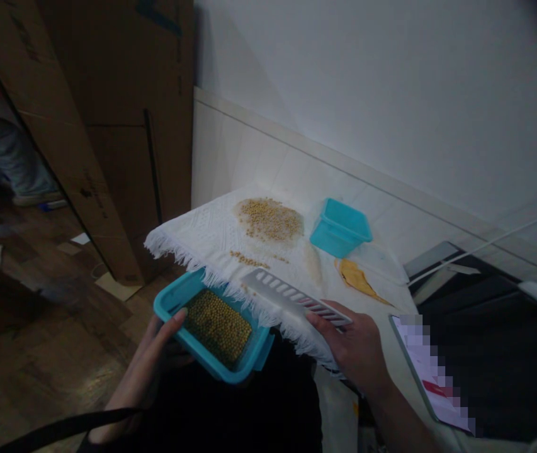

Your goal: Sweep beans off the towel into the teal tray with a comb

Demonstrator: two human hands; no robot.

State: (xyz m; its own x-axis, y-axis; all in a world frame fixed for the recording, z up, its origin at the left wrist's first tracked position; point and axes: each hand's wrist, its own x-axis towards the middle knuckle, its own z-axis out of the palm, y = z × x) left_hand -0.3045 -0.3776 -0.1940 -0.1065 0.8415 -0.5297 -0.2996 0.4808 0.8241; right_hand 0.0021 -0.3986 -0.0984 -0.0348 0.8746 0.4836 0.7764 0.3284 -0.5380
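Observation:
My left hand (167, 336) grips the left side of a blue plastic container (228, 376), thumb over its rim. The container is tilted below the table's front edge, and inside lie yellow soybeans (223, 327) with smaller green beans. My right hand (360, 346) is closed around one end of a long grey slotted tool (291, 292), whose exact kind I cannot tell. The tool's far end rests at the fringed edge of a white cloth (192, 229), with a few soybeans beside it. Farther back on the cloth is a pile of soybeans (271, 220) mixed with pale grains.
A second blue container (344, 226) stands at the back right, near a strip of pale grains (313, 264) and a crumpled yellow piece (360, 281). A phone-like device (431, 371) lies at right. Tall cardboard (121, 157) stands left; a person's leg (17, 157) shows beyond it.

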